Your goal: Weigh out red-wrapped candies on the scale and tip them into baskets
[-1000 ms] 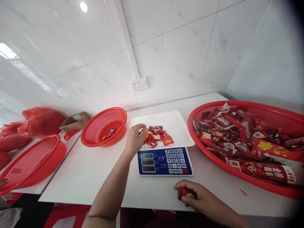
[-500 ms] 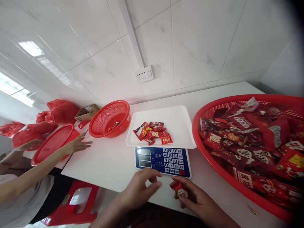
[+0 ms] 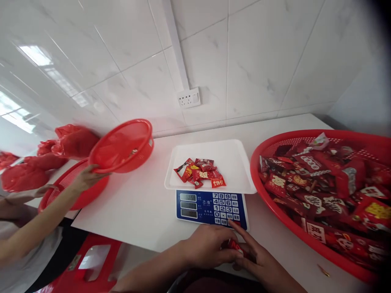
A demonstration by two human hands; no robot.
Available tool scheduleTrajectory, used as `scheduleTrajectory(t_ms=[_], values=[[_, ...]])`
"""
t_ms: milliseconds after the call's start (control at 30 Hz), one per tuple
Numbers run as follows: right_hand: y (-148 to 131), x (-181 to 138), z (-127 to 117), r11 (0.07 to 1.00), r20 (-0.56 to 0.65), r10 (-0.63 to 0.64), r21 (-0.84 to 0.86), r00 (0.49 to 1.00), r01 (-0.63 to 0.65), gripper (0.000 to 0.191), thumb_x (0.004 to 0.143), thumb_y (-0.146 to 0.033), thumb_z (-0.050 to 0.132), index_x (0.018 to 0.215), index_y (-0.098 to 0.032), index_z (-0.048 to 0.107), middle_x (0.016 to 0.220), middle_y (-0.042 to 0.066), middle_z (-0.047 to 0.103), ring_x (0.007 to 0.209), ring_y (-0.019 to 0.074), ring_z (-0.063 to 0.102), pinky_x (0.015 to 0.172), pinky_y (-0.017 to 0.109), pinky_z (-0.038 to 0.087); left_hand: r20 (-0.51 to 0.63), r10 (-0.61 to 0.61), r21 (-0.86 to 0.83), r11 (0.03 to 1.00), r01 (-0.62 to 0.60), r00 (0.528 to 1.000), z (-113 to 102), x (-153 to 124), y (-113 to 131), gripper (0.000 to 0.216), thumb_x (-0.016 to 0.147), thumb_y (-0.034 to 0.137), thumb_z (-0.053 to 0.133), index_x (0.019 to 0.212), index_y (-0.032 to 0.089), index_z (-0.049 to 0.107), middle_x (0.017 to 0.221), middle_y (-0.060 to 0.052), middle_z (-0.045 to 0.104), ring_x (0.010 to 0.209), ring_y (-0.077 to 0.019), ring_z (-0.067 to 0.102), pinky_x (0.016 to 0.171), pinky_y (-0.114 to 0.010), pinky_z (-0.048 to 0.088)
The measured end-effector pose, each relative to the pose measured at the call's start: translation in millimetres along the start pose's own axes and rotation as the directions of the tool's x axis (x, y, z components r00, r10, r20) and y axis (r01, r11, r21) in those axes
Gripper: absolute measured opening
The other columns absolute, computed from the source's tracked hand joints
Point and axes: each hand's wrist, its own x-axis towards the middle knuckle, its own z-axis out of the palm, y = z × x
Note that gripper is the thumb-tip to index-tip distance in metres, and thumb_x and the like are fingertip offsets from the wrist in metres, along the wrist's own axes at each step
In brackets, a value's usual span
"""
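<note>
Working a small red packet between both hands at the table's near edge, just below the scale.

Largest first: big red basket (image 3: 308, 240) of red packets sits to the right; white table (image 3: 137, 211); scale (image 3: 210, 205), its white pan (image 3: 232, 162) carrying a small pile of candies (image 3: 200, 173). I read my left hand (image 3: 207, 248) as curled over the red packet (image 3: 233, 245), fingertips pinching it; right hand (image 3: 259, 260) cups it from below, index finger extended toward the keypad (contact with the keys unclear). My judgement: keep the pinch light, stay off the pan, avoid stray key presses. A co-worker's hand (image 3: 84, 177) lifts a smaller red basket (image 3: 122, 146), far left.
</note>
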Motion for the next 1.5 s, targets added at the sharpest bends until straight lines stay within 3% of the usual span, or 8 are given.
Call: scheduleTrajectory(t_ms=[200, 567, 633, 800, 867, 1000, 1167, 1500], values=[[-13.3, 1.8, 10.5, 0.982, -0.014, -0.037, -0.185, 0.999, 0.034, 0.042, 0.078, -0.056, 0.060, 0.100, -0.020, 0.065, 0.081, 0.003, 0.063, 0.075, 0.0192, 0.057, 0.072, 0.032, 0.047, -0.115, -0.058, -0.081, 0.996, 0.049, 0.992, 8.4, -27.0, -14.0, 0.021, 0.085, 0.035, 0.061, 0.100, 0.021, 0.066, 0.090, -0.003, 0.071, 0.080, -0.0163, 0.065, 0.071, -0.022, 0.045], [-28.2, 22.3, 83.2, 0.923, -0.130, -0.040, -0.384, 0.991, -0.014, 0.037, 0.084, -0.055, 0.051, 0.073, -0.020, 0.052, 0.067, -0.001, 0.055, 0.064, 0.0135, 0.049, 0.061, 0.026, 0.040, -0.282, -0.005, -0.199, 0.979, -0.053, 0.959, -6.2, -94.9, -65.4, 0.020, 0.091, 0.029, 0.049, 0.102, 0.023, 0.065, 0.090, -0.003, 0.071, 0.081, -0.0151, 0.065, 0.074, -0.024, 0.050], [-40.6, 25.8, 91.6, 0.899, -0.185, -0.097, -0.439, 0.978, 0.006, 0.038, 0.085, -0.055, 0.049, 0.071, -0.020, 0.053, 0.067, -0.001, 0.056, 0.064, 0.0139, 0.050, 0.062, 0.026, 0.042, -0.480, 0.032, -0.051, 0.997, -0.064, 0.877, -25.7, -104.6, -88.6, 0.022, 0.090, 0.030, 0.049, 0.106, 0.023, 0.063, 0.093, -0.006, 0.070, 0.084, -0.0175, 0.065, 0.077, -0.028, 0.051], [-67.7, 24.7, 76.4, 0.887, -0.389, -0.308, -0.447, 0.869, 0.114, 0.042, 0.082, -0.061, 0.050, 0.076, -0.021, 0.060, 0.068, 0.003, 0.060, 0.064, 0.0168, 0.056, 0.062, 0.029, 0.049, -0.940, 0.080, 0.211, 0.900, 0.382, 0.331, -107.6, -124.6, -148.8, 0.031, 0.090, 0.035, 0.048, 0.114, 0.019, 0.058, 0.115, -0.016, 0.061, 0.115, -0.0282, 0.054, 0.097, -0.046, 0.043], [-73.9, 21.9, 62.7, 0.885, -0.466, -0.369, -0.442, 0.804, 0.150, 0.042, 0.080, -0.061, 0.052, 0.076, -0.021, 0.062, 0.066, 0.003, 0.061, 0.063, 0.0173, 0.057, 0.062, 0.030, 0.051, -0.969, 0.031, 0.175, 0.786, 0.593, 0.244, -136.2, -133.2, -164.3, 0.041, 0.091, 0.039, 0.044, 0.123, 0.015, 0.054, 0.132, -0.020, 0.051, 0.130, -0.0332, 0.039, 0.104, -0.055, 0.031], [-82.3, 21.7, 36.0, 0.880, -0.542, -0.416, -0.442, 0.730, 0.174, 0.041, 0.078, -0.061, 0.057, 0.076, -0.021, 0.065, 0.065, 0.004, 0.063, 0.061, 0.0178, 0.060, 0.059, 0.030, 0.054, -0.923, -0.206, 0.147, 0.590, 0.794, 0.324, -157.5, -144.0, -179.5, 0.049, 0.091, 0.046, 0.040, 0.126, 0.013, 0.052, 0.118, -0.020, 0.063, 0.124, -0.0380, 0.045, 0.102, -0.066, 0.022], [-83.3, 32.9, 19.7, 0.895, -0.620, -0.440, -0.363, 0.650, 0.259, 0.041, 0.072, -0.060, 0.064, 0.081, -0.020, 0.067, 0.067, 0.004, 0.065, 0.060, 0.0183, 0.062, 0.057, 0.031, 0.056, -0.884, -0.173, 0.257, 0.597, 0.760, 0.435, -145.9, -136.3, -175.6, 0.038, 0.091, 0.046, 0.042, 0.106, 0.019, 0.064, 0.098, -0.011, 0.072, 0.102, -0.0296, 0.061, 0.107, -0.058, 0.020], [-71.2, 26.6, 18.9, 0.924, -0.568, -0.361, -0.324, 0.740, 0.202, 0.037, 0.074, -0.058, 0.064, 0.077, -0.021, 0.068, 0.068, 0.005, 0.067, 0.063, 0.0192, 0.063, 0.060, 0.029, 0.057, -0.818, -0.053, 0.353, 0.740, 0.573, 0.573, -137.1, -130.8, -162.6, 0.030, 0.090, 0.041, 0.047, 0.104, 0.022, 0.066, 0.093, -0.006, 0.073, 0.095, -0.0249, 0.065, 0.108, -0.053, 0.025]])
